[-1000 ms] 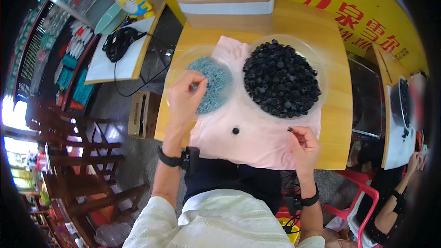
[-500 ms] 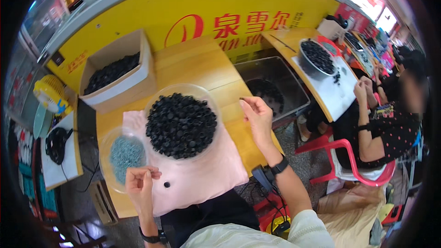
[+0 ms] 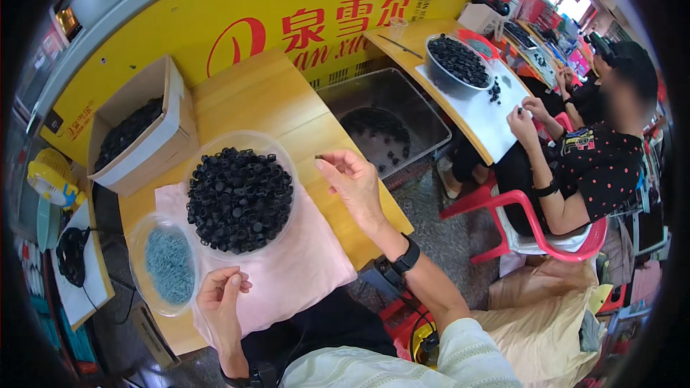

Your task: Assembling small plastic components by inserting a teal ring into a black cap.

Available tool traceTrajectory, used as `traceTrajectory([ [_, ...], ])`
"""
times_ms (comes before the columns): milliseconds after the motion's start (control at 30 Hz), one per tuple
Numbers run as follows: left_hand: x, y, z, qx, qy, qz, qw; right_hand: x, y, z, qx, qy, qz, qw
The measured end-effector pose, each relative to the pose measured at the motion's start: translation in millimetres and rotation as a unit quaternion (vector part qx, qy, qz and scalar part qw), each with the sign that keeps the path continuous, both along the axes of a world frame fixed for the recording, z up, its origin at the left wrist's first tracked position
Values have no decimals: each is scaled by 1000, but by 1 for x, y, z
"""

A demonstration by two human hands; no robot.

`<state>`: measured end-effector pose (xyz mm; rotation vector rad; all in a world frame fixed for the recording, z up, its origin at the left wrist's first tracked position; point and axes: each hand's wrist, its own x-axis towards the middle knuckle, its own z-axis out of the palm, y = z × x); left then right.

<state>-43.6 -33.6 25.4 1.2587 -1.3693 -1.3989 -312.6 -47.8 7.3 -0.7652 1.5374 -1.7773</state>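
My right fingers (image 3: 343, 159), two o'clock of the black caps (image 3: 241, 201), pinch a tiny dark piece (image 3: 319, 157) — left fingers (image 3: 231, 290) pressed together (on what, I can't tell). Caps at my left's twelve, blue-grey bits (image 3: 170, 264) at ten — plenty left; how much is done, unclear.

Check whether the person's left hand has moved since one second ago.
Yes: judged against the smaller clear bowl, the left hand has moved from above it to its lower right in view.
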Motion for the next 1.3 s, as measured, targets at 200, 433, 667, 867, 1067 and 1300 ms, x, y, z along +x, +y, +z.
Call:
traceTrajectory([
  [200,0,3,-6,15,29,12,999,6,-18,48,-125,-21,36,991],
  [433,9,4,-9,-11,15,10,1000,-5,-80,33,-99,12,17,995],
  [667,23,13,8,-25,43,26,998,50,-23,68,-69,-36,191,978],
  [867,25,24,34,-11,121,-34,992,92,33,34,-61,-71,270,958],
  [1067,41,40,21,8,197,-5,980,129,62,13,13,-196,359,912],
  [1300,44,52,11,-140,86,0,986,141,77,6,15,-261,385,885],
])
